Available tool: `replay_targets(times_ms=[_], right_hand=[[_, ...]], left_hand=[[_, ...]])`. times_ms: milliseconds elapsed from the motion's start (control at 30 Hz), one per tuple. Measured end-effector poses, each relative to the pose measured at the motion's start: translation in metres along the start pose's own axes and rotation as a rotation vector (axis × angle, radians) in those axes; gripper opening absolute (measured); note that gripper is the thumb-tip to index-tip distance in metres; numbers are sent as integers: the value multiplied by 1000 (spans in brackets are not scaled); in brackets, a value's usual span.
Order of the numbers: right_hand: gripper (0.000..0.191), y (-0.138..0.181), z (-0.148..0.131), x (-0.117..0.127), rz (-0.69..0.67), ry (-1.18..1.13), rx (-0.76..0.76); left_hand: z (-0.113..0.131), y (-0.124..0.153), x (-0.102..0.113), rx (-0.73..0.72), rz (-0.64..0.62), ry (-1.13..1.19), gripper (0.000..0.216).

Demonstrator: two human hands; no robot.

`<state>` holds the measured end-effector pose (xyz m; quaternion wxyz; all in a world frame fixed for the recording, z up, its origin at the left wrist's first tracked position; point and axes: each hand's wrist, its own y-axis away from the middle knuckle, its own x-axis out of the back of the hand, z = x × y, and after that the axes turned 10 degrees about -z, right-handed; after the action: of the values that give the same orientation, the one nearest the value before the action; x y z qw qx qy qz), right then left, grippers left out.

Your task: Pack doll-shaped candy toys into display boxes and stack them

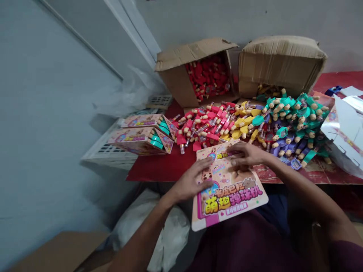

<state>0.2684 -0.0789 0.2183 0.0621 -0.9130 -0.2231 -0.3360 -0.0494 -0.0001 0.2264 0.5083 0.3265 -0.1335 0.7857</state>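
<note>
A flat pink printed card box (227, 192) with large yellow lettering rests against the red table's (159, 168) front edge and over my lap. My left hand (191, 181) grips its left side, fingers curled over the card. My right hand (245, 155) lies on its upper part, fingers pressed down near the top edge. Just beyond lies a heap of small plastic toys with tan knobs: pink ones (204, 126), yellow ones (244, 122), green ones (300, 113) and purple ones (283, 145).
Two filled pink display boxes (144, 136) sit at the table's left on a white crate (107, 153). An open carton of red toys (198, 71) and a second carton (280, 64) stand at the back. Flat white card blanks (346, 132) lie at right. A white bag (159, 230) sits below.
</note>
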Motion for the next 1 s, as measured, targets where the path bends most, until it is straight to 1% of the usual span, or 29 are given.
replay_targets(times_ms=[33, 67, 100, 133, 167, 200, 233, 267, 300, 333, 367, 400, 433, 467, 567, 633, 733, 833, 900, 1000], right_hand=[[81, 0, 2, -9, -20, 149, -20], [94, -2, 5, -20, -22, 293, -53], [106, -4, 7, -30, -9, 423, -94], [114, -6, 10, -40, 14, 531, -135], [117, -10, 12, -48, 42, 617, -168], [116, -14, 14, -53, 64, 685, -187], [112, -18, 16, -56, 75, 740, -190], [104, -22, 16, -55, 78, 785, -185], [96, -26, 16, -51, 75, 822, -178], [90, -30, 15, -46, 64, 851, -170], [85, -34, 14, -40, 46, 874, -162], [83, -36, 12, -34, 27, 890, -159], [81, -38, 10, -29, 10, 901, -161], [81, -40, 8, -26, -1, 912, -165], [79, -40, 7, -25, 16, 955, -160], [78, -38, 8, -28, 49, 975, -159], [75, -39, 13, -28, 63, 973, -194], [72, -40, 20, -25, 65, 987, -213], [72, -39, 26, -27, 102, 1010, -198], [71, -34, 38, -35, 193, 1027, -167]], left_hand=[[-3, 1, -11, -18, -54, -157, 90], [-7, 0, -23, -29, -73, -306, 102], [-11, -1, -37, -29, -63, -441, 108], [-16, -3, -52, -18, -22, -558, 108], [-20, -4, -69, -4, 52, -656, 103], [-24, -5, -86, 3, 154, -732, 94], [-27, -5, -105, -8, 264, -780, 86], [-30, -5, -123, -48, 353, -799, 80], [-33, -5, -141, -114, 403, -791, 75], [-36, -5, -157, -184, 411, -763, 72], [-39, -6, -172, -236, 383, -720, 67], [-42, -9, -185, -254, 336, -674, 63], [-47, -14, -195, -227, 294, -631, 58], [-51, -21, -203, -157, 271, -593, 56], [-65, -50, -213, 128, 271, -518, 58], [-72, -67, -214, 216, 243, -512, 63], [-76, -80, -214, 201, 181, -533, 66], [-76, -84, -215, 190, 166, -528, 68], [-76, -87, -215, 191, 163, -522, 70], [-78, -90, -212, 190, 161, -511, 69]])
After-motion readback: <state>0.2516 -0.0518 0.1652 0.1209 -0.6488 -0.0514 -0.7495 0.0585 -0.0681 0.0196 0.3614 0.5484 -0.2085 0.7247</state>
